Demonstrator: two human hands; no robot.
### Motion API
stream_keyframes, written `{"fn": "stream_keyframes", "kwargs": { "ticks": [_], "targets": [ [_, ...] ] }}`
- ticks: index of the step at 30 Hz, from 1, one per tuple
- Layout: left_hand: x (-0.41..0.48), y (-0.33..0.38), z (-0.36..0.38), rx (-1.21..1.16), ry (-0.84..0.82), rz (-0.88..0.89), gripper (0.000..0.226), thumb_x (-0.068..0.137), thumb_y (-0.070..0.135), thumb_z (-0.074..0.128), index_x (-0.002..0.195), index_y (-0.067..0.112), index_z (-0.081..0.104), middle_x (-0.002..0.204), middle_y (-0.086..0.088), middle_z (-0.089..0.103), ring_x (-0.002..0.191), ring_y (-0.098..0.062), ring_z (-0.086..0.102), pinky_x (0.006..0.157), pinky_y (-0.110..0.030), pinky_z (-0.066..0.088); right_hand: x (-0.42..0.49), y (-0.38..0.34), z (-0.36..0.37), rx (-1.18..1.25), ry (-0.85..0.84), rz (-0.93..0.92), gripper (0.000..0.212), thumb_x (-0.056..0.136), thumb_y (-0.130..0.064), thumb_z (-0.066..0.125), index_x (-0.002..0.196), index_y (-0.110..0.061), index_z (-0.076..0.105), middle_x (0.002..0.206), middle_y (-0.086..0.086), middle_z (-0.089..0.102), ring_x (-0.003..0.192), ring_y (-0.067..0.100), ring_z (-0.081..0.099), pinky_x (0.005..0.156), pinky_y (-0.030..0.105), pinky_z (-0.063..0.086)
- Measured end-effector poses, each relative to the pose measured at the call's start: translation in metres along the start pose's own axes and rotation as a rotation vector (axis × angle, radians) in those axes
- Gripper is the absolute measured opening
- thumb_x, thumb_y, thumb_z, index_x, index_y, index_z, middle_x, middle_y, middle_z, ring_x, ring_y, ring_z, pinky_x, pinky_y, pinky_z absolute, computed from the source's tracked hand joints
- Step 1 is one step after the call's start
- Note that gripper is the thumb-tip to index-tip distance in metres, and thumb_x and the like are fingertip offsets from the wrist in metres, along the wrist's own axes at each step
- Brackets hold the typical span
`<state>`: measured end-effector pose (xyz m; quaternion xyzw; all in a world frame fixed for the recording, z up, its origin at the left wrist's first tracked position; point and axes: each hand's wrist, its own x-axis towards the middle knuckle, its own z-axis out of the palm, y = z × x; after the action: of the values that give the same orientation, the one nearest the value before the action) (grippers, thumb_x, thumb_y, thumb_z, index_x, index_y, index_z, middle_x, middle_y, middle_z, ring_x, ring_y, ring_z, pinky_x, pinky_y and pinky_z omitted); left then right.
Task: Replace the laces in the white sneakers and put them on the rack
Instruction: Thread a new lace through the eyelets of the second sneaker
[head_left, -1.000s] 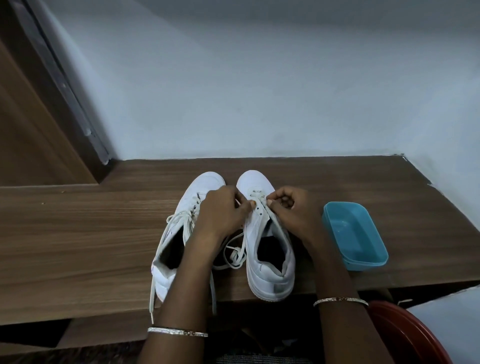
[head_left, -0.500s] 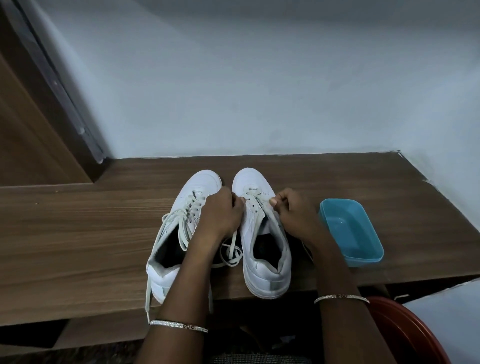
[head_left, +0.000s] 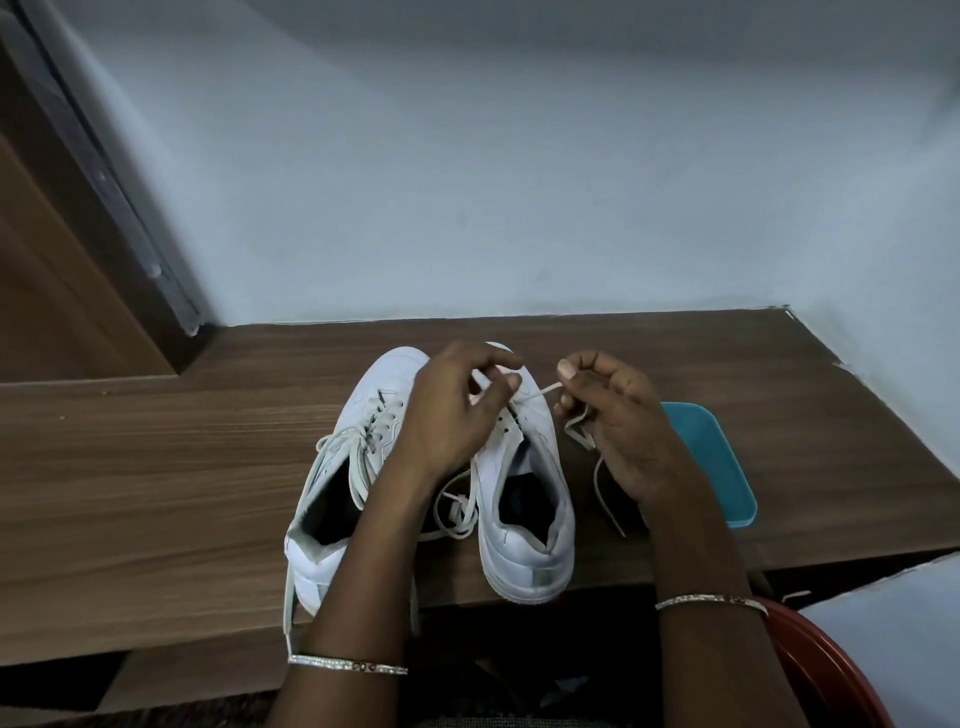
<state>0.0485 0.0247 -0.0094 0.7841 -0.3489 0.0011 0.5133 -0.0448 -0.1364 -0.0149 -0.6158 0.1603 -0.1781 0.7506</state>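
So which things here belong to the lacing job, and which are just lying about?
Job: part-unlaced sneaker; its lace, in the grip of the right hand; laced sneaker; left hand.
Lying about: teal tub; red plastic object.

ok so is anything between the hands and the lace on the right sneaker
Nothing visible. The right hand already pinches the white flat lace coming off the right white sneaker; the left hand meets it at the eyelets.

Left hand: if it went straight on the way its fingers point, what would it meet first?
Likely the right hand, whose thumb faces the left hand across a short gap; the lace it pinches runs just below that line. Depth is unclear.
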Motion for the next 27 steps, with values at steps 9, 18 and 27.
{"fn": "stream_keyframes", "kwargs": {
  "ticks": [9, 18, 27],
  "targets": [
    [0.004, -0.002, 0.034, 0.280, 0.052, 0.067, 0.020, 0.089, 0.038, 0.057, 0.080, 0.023, 0.067, 0.081, 0.005, 0.063, 0.080, -0.020, 0.056, 0.073, -0.040, 0.046, -0.010, -0.012, -0.013, 0.023, -0.001, -0.029, 0.014, 0.075, -0.021, 0.073, 0.086, -0.012, 0.070, 0.066, -0.001, 0.058, 0.057, 0.007, 0.048, 0.051, 0.018, 0.043],
    [0.003, -0.014, 0.018, 0.220, 0.283, -0.296, 0.013, 0.090, 0.025, 0.066, 0.078, 0.019, 0.067, 0.065, 0.008, 0.058, 0.063, -0.016, 0.053, 0.061, -0.026, 0.029, -0.013, -0.022, -0.057, 0.386, 0.330, -0.137, 0.010, 0.090, -0.017, 0.059, 0.098, -0.017, 0.064, 0.076, -0.006, 0.069, 0.059, 0.004, 0.055, 0.055, 0.014, 0.045],
    [0.001, -0.021, 0.019, 0.075, 0.282, -0.345, 0.009, 0.085, 0.023, 0.071, 0.077, 0.020, 0.070, 0.066, 0.006, 0.066, 0.063, -0.009, 0.060, 0.059, -0.021, 0.038, -0.010, -0.018, -0.059, 0.577, 0.368, -0.235, 0.021, 0.097, -0.006, 0.052, 0.116, -0.008, 0.062, 0.102, 0.004, 0.072, 0.079, 0.010, 0.065, 0.068, 0.021, 0.051]
  ]
}}
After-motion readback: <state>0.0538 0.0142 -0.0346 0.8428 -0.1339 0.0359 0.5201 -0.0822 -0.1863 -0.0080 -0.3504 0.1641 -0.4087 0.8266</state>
